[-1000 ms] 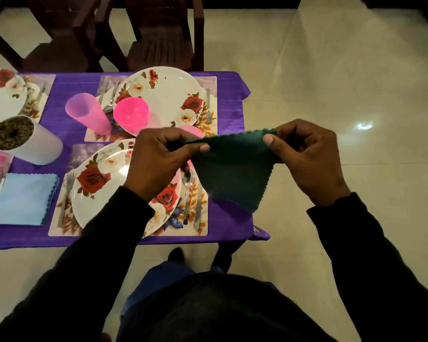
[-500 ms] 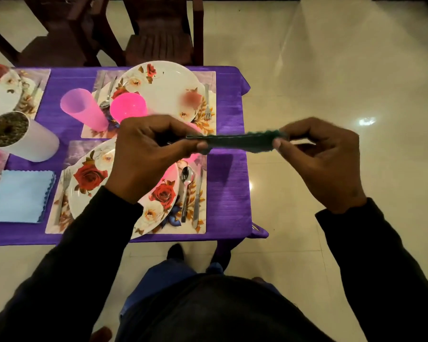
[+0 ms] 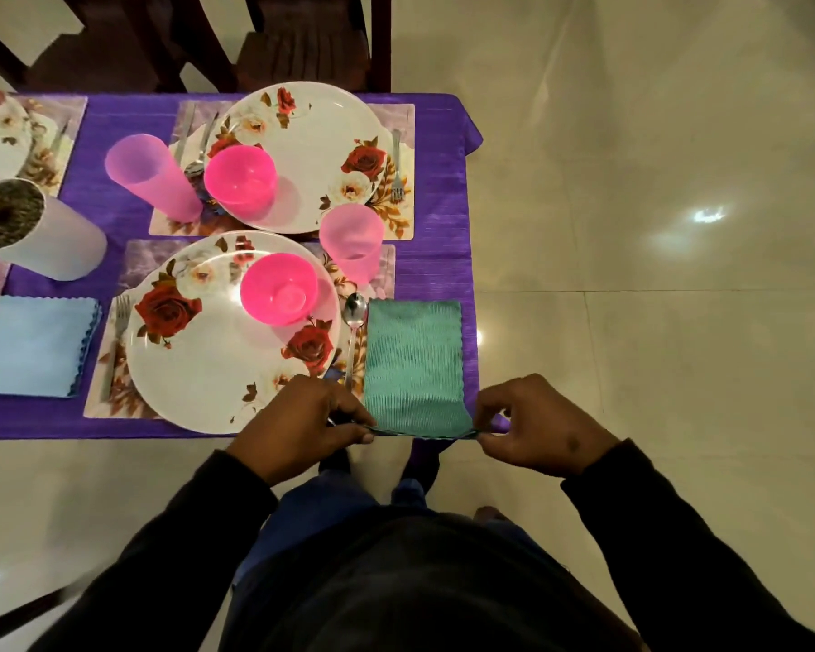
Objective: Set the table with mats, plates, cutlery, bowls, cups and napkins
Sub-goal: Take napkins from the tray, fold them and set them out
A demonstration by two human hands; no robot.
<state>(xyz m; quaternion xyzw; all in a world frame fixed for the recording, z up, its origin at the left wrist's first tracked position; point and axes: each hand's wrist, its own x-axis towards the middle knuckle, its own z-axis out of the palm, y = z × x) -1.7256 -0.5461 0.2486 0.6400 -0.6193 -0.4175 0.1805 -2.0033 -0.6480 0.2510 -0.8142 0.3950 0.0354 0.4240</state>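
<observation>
At your far left a folded pale-blue cloth napkin (image 3: 31, 345) with a scalloped edge already lies flat on the purple ribbed tablecloth (image 3: 438, 228), beside a white cylindrical pot (image 3: 43, 232) filled with dark speckled matter. Next comes the near setting, which looks nearly finished: a glossy white rose-printed plate (image 3: 217, 350) on a floral rectangular mat (image 3: 137, 261), a fork (image 3: 116, 336) at its left, a smooth hot-pink plastic bowl (image 3: 278, 294) on top, a translucent pink tumbler (image 3: 351, 242) and a steel spoon (image 3: 353, 331) at its right. Behind it, the far setting has its plate (image 3: 311, 148), bowl (image 3: 240, 181), tumbler (image 3: 149, 176) and cutlery, but you have no napkin visible there, so that likely remains. Your left hand (image 3: 297, 425) pinches the near left corner of the folded teal ribbed cloth napkin (image 3: 412, 364), fingers curled tight on its edge. The napkin lies flat just right of the spoon, its near edge at the table's rim. Your right hand (image 3: 532, 428) pinches the opposite near corner the same way. Judging by this, you only need to let go.
</observation>
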